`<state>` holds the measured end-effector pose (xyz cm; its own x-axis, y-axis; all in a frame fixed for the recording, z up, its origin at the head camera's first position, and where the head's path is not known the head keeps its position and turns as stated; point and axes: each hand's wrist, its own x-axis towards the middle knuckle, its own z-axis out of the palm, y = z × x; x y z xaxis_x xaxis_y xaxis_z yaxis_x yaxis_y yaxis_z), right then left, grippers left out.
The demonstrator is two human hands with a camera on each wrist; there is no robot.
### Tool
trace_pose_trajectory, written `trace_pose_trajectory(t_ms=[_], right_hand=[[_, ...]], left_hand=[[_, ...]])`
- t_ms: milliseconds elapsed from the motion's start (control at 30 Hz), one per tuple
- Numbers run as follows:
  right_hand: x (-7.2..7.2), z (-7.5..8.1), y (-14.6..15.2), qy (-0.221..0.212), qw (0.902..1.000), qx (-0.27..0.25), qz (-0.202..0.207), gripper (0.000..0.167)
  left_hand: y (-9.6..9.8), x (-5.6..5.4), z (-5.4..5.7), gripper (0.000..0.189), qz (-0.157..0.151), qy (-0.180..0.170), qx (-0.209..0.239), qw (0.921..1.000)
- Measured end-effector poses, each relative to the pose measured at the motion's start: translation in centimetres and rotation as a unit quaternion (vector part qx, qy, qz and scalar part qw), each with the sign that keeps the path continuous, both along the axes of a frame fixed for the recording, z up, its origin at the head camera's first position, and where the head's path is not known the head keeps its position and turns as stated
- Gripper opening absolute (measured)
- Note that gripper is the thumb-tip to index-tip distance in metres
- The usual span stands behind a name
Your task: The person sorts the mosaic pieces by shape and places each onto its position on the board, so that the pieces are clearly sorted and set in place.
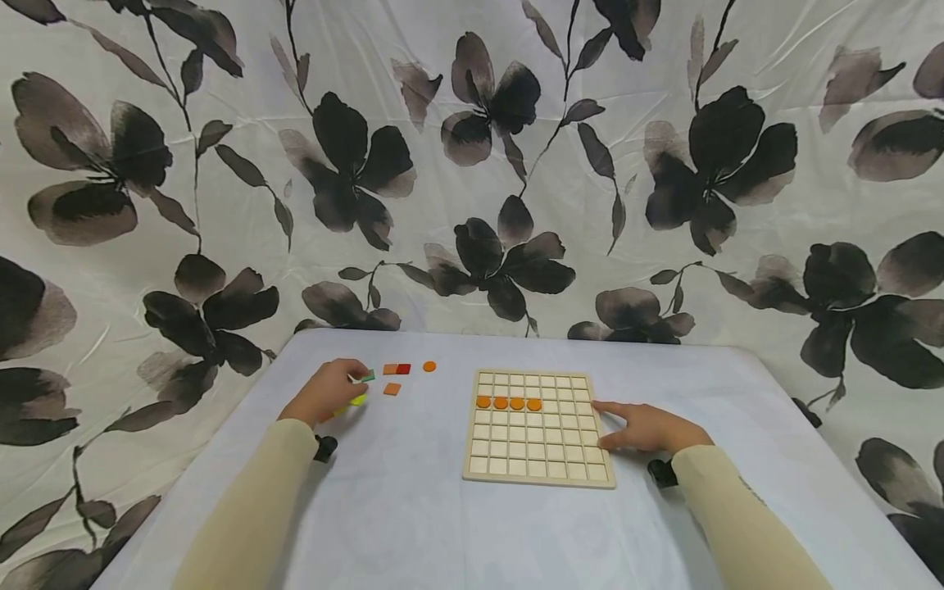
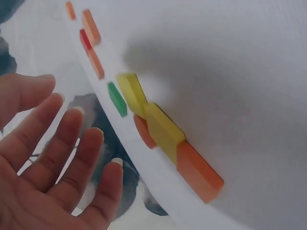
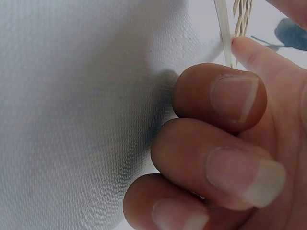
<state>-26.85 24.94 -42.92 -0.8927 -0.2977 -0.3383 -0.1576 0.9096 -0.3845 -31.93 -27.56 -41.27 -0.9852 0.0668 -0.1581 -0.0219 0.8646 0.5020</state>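
My left hand point(image 1: 324, 393) hovers at the left of the table over several small coloured pieces, its fingers relaxed and spread in the left wrist view, with nothing held. Nearest to it lie a green piece point(image 2: 117, 99), two yellow pieces point(image 2: 164, 132) and an orange piece point(image 2: 199, 175); a rounded orange piece point(image 2: 144, 132) is partly hidden behind the yellow ones. My right hand point(image 1: 655, 428) rests at the right edge of a pale gridded board point(image 1: 538, 483), index finger and thumb touching its rim. Its other fingers bend against the cloth. A row of several orange discs point(image 1: 517, 404) fills cells on the board's left.
Between the left hand and the board lie an orange disc point(image 1: 429, 366), a red square point(image 1: 403, 369), a light orange square point(image 1: 390, 369) and another orange square point(image 1: 392, 389). White cloth point(image 1: 413, 524) covers the table. A floral curtain point(image 1: 501, 188) hangs behind it.
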Motion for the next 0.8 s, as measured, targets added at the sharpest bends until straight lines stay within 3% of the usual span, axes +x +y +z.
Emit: trace_pose_trajectory(t_ms=[233, 533, 800], right_hand=[[0.0, -0.1, 0.0, -0.001, 1.0000, -0.003, -0.002, 0.079], [-0.1, -0.2, 0.2, 0.006, 1.0000, -0.001, -0.004, 0.080], [-0.1, -0.3, 0.2, 0.010, 0.9999, -0.003, 0.000, 0.080]], left_hand=[[-1.0, -0.3, 0.2, 0.035, 0.014, -0.035, -0.018, 0.9991], [-1.6, -0.8, 0.0, 0.031, 0.026, -0.049, -0.071, 0.9959], [-1.8, -0.5, -0.1, 0.026, 0.014, -0.047, -0.090, 0.9947]])
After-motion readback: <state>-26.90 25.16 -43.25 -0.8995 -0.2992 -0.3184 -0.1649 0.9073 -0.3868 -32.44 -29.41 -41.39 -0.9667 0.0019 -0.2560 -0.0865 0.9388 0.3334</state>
